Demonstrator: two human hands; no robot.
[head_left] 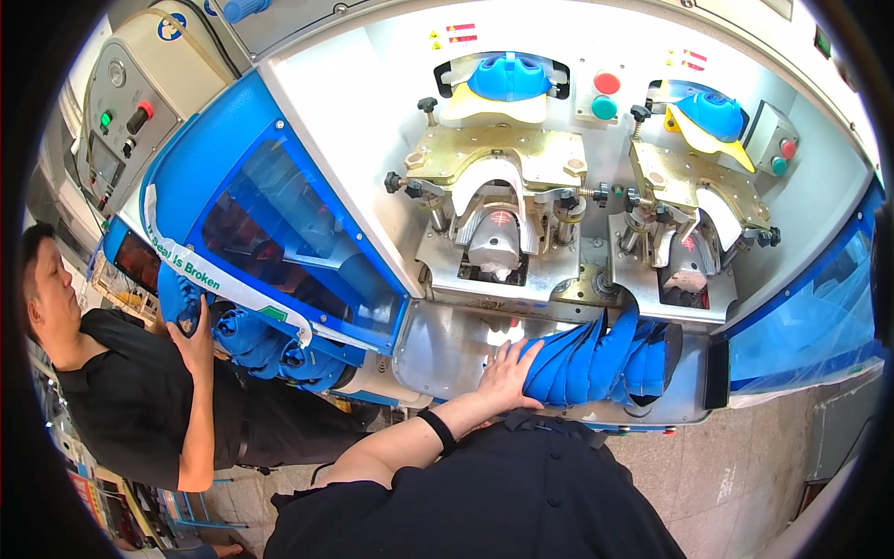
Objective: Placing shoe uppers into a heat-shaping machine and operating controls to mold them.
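My left hand rests with spread fingers against the left end of a row of nested blue pieces. These are curved and soft-looking, like shoe uppers, and lie on the metal shelf of a machine. The forearm comes in from the lower left, with a black band at the wrist. My right hand is out of sight. Behind the row stand two metal moulds, each marked by a red light cross. Above each sits a blue-and-yellow padded form.
On the left a co-worker holds a blue piece beside more bundled blue pieces. A blue machine panel with a dark window stands between us. Red and green buttons sit on the machine's back wall.
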